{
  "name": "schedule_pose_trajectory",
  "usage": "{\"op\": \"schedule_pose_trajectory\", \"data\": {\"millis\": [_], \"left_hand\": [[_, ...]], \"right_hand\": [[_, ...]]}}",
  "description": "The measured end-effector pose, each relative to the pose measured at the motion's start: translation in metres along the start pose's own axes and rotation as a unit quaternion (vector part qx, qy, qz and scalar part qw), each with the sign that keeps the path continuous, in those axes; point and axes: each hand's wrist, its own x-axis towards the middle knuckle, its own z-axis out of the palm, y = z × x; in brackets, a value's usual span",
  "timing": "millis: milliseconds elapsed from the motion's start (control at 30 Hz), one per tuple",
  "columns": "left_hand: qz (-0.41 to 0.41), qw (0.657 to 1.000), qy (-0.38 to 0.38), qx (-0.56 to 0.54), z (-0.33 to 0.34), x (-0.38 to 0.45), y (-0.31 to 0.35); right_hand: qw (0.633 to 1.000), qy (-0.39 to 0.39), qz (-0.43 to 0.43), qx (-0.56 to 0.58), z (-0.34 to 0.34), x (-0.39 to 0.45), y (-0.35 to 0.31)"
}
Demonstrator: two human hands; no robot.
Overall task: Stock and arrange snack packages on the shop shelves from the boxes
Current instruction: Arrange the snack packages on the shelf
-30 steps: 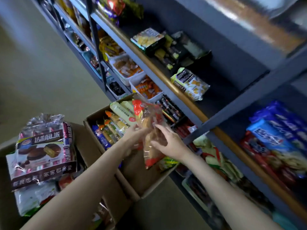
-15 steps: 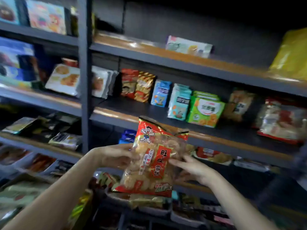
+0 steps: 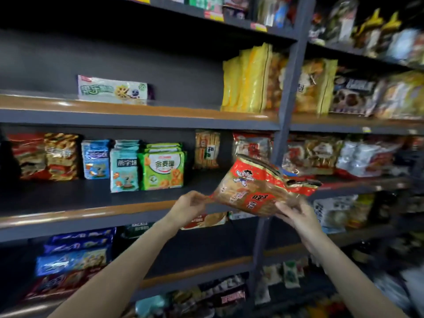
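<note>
Red rice-cracker bag (image 3: 259, 189) tilted at frame centre, aimed toward shelf gap. Left hand (image 3: 188, 206) pinches corner; right hand (image 3: 296, 214) fingers curled under, supporting weight.

Dim, uneven lighting is seen; glare is caught on the wooden shelf edge (image 3: 142, 112). Right and lower margins are blurred, and straight lines are bowed.

1. Pink-and-yellow paper price label (image 3: 213, 16), high up, centre.
2. Second pink-and-yellow paper label (image 3: 258, 27), just right of it.
3. Small pale tag (image 3: 366, 129), lower, further right.
4. Flat dark grey back panel (image 3: 160, 65), far left.
</note>
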Motion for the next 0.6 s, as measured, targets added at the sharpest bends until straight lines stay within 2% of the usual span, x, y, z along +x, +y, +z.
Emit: {"op": "schedule_pose_trajectory", "data": {"millis": [133,300,433,600], "left_hand": [[0.066,0.997,-0.022,0.024,0.023,0.039,0.017],[0.191,0.98,-0.043,0.033,0.057,0.086,0.047],[0.277,0.95,-0.113,0.083,0.108,0.111,0.062],[0.343,0.915,-0.14,0.157,0.175,0.145,0.077]], "right_hand": [[0.999,0.029,-0.011,-0.012,-0.029,0.033,-0.007],[0.992,0.063,-0.015,0.11,-0.07,0.092,-0.03],[0.959,0.125,-0.026,0.254,-0.108,0.124,-0.032],[0.94,0.168,-0.01,0.297,-0.168,0.164,-0.009]]}}
